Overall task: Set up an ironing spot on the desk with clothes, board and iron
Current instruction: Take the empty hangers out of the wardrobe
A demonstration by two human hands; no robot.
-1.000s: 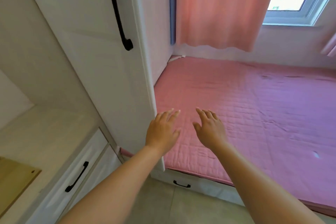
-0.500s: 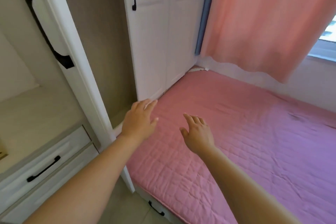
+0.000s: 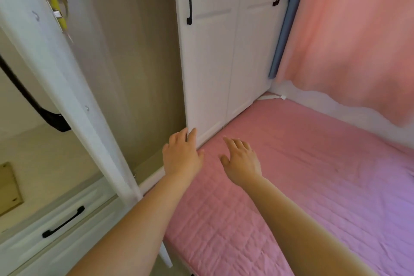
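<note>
My left hand (image 3: pixel 182 154) reaches forward, open and holding nothing, fingertips near the bottom corner of the closed white wardrobe door (image 3: pixel 208 63). My right hand (image 3: pixel 240 161) hovers open over the pink quilted mattress (image 3: pixel 302 175). The wardrobe compartment (image 3: pixel 134 63) stands open, its brown inside bare as far as I see. A yellow hanger-like thing (image 3: pixel 57 2) shows at the top left, by the open door's upper edge. No clothes, board or iron are in view.
The open white door (image 3: pixel 67 101) with a black handle (image 3: pixel 26 101) stands at the left. Below it are white drawers (image 3: pixel 56 231) with a black pull. A pink curtain (image 3: pixel 349 36) hangs at the right above the bed.
The view has swung left and closer to the wardrobe. The open compartment now fills the middle, and both hands have moved forward toward it.
</note>
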